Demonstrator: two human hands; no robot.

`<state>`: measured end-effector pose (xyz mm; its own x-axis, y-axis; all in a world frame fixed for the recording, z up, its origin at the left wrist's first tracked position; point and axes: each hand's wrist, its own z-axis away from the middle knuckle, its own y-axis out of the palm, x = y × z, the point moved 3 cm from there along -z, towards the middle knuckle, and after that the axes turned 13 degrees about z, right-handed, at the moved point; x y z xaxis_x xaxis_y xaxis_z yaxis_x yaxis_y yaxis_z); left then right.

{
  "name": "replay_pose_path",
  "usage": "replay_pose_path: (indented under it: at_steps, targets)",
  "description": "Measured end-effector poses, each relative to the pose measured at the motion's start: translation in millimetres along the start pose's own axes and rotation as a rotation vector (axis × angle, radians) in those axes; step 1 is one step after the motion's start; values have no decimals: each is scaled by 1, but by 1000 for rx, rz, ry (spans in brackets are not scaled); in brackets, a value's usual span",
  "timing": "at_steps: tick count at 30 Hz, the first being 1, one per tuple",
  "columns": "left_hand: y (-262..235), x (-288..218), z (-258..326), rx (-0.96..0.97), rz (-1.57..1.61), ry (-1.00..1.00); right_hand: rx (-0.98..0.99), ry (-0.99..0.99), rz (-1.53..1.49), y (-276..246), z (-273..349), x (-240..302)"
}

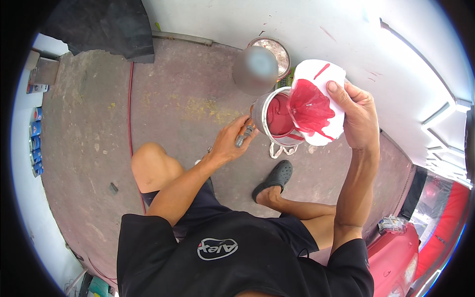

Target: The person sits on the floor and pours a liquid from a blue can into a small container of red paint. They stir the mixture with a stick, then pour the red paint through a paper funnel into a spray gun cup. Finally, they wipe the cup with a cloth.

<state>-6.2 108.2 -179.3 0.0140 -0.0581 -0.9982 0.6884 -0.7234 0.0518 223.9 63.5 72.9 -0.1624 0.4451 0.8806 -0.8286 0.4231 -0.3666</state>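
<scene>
My right hand pinches a curved white sheet at its right edge, thumb on top. Wet red paint is spread over the sheet's middle, with streaks running off it. The sheet's left side overlaps the rim of a round, pale-rimmed cup. Thick red paint is inside the cup. My left hand is closed beside the cup's left side, its fingers around an orange-and-grey handle. Whether that handle is joined to the cup, I cannot tell.
Beyond the cup are a blurred grey round object and a round tin by the white wall. A pale strap hangs below the cup. A red hose crosses the floor at left. A red car panel stands at lower right.
</scene>
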Motion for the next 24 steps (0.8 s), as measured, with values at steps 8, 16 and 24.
replay_pose_path:
  at_steps: [8,16,24]
  targets:
    - [2,1,-3,3,-11,-85,-61,10,-47,-1,7,-13]
    - [4,-3,-5,7,-23,-45,-96,40,-147,1,9,-23]
    - [5,-6,-9,31,4,-87,-124,28,-163,2,7,-32]
